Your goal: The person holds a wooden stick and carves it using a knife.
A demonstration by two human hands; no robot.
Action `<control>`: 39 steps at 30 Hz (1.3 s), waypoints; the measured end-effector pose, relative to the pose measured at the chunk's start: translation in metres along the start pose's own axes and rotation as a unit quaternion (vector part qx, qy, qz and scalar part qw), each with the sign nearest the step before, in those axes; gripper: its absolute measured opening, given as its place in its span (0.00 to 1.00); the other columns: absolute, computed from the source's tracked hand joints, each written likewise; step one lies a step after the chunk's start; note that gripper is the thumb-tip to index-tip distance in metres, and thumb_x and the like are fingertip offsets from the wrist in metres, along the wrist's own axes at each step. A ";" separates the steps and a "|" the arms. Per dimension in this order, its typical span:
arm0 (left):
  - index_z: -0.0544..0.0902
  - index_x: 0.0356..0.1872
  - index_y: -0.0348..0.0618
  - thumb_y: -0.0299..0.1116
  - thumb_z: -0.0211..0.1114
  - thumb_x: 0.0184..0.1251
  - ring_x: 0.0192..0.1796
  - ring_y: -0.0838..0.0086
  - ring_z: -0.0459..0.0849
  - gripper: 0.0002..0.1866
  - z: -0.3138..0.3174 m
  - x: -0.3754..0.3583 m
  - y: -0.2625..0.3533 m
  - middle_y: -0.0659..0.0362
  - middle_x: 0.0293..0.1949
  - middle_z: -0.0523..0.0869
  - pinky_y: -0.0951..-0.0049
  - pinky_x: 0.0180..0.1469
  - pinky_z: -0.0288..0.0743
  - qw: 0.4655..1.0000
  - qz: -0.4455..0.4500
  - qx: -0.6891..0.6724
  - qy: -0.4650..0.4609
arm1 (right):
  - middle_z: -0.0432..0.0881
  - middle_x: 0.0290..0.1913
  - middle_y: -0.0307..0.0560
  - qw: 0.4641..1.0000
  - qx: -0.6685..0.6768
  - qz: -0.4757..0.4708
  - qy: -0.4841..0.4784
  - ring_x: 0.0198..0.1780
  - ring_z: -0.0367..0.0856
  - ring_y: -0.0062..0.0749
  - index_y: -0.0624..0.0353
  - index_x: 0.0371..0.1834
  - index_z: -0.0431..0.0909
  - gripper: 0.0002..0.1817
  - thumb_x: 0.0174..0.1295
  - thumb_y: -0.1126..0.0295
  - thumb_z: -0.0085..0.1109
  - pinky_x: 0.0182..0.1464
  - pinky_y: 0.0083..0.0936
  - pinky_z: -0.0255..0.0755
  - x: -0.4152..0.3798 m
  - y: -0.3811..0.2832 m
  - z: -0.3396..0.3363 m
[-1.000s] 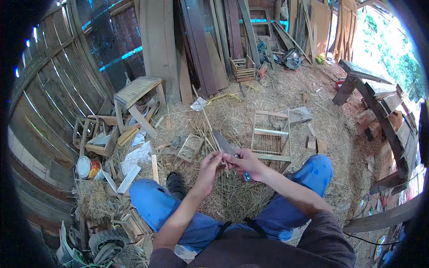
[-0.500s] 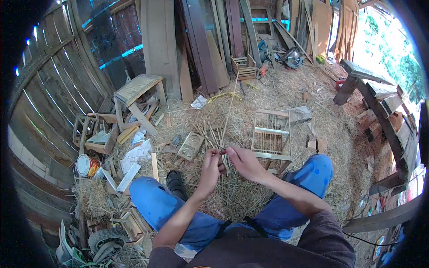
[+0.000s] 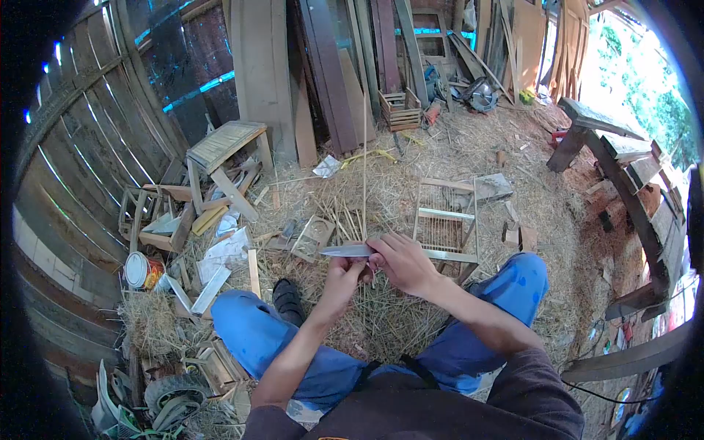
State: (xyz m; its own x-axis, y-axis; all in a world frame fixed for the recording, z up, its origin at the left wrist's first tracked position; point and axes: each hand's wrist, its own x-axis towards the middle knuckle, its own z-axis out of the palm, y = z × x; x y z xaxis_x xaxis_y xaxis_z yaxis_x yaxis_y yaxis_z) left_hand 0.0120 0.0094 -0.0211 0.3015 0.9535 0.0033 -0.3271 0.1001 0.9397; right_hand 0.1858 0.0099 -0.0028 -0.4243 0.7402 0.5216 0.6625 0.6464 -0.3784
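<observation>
My right hand (image 3: 402, 262) is closed around a knife, its pale blade (image 3: 343, 251) pointing left across the top of my left hand (image 3: 342, 284). The left fingers are pinched on a long thin wooden strip (image 3: 364, 165), which stands out away from me between both hands. Blade and strip meet close to my fingertips; the exact contact is hidden. Beyond the hands several loose thin strips (image 3: 343, 220) lie on the straw-covered ground. A wooden frame with thin slats (image 3: 447, 255) rests to the right of my right hand.
A small wooden frame (image 3: 312, 238) lies just left of the hands. Farther left are a low wooden stool (image 3: 227, 143), a paint can (image 3: 139, 271) and scrap wood. A slatted crate (image 3: 401, 110) and circular saw (image 3: 482, 97) sit at the back. A heavy timber bench (image 3: 623, 169) stands right.
The knife blade has swung into clear view, pointing left above my left hand. The long strip has turned to stand straighter away from me. My right hand has shifted slightly.
</observation>
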 end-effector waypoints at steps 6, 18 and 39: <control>0.78 0.46 0.39 0.29 0.55 0.78 0.28 0.82 0.75 0.06 0.003 -0.005 0.002 0.63 0.31 0.81 0.79 0.31 0.69 1.000 0.002 0.024 -0.002 | 0.78 0.40 0.48 0.998 -0.047 -0.028 -0.022 0.46 0.79 0.45 0.58 0.52 0.73 0.14 0.64 0.69 0.59 0.50 0.39 0.72 0.000 -0.004 -0.012; 0.79 0.55 0.39 0.30 0.55 0.78 0.28 0.85 0.69 0.11 0.006 -0.011 -0.002 0.68 0.28 0.75 0.80 0.30 0.64 0.989 0.046 0.136 0.021 | 0.76 0.34 0.43 0.995 -0.085 -0.054 0.002 0.40 0.78 0.39 0.56 0.49 0.74 0.14 0.64 0.62 0.60 0.42 0.35 0.69 0.000 0.001 -0.008; 0.75 0.53 0.36 0.36 0.53 0.81 0.37 0.81 0.75 0.13 -0.009 -0.021 -0.019 0.64 0.33 0.78 0.77 0.40 0.71 0.979 0.003 0.196 -0.055 | 0.82 0.42 0.60 0.994 0.068 0.083 0.014 0.42 0.80 0.59 0.60 0.54 0.74 0.13 0.73 0.65 0.51 0.44 0.47 0.73 0.006 0.008 -0.034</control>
State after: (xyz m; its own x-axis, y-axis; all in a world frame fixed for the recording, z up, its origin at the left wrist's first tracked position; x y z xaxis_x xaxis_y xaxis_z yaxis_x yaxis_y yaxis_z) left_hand 0.0040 -0.0102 -0.0422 0.4032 0.9148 0.0261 0.0327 -0.0428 0.9985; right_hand 0.2098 0.0135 0.0237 -0.2972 0.8340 0.4648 0.6315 0.5368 -0.5595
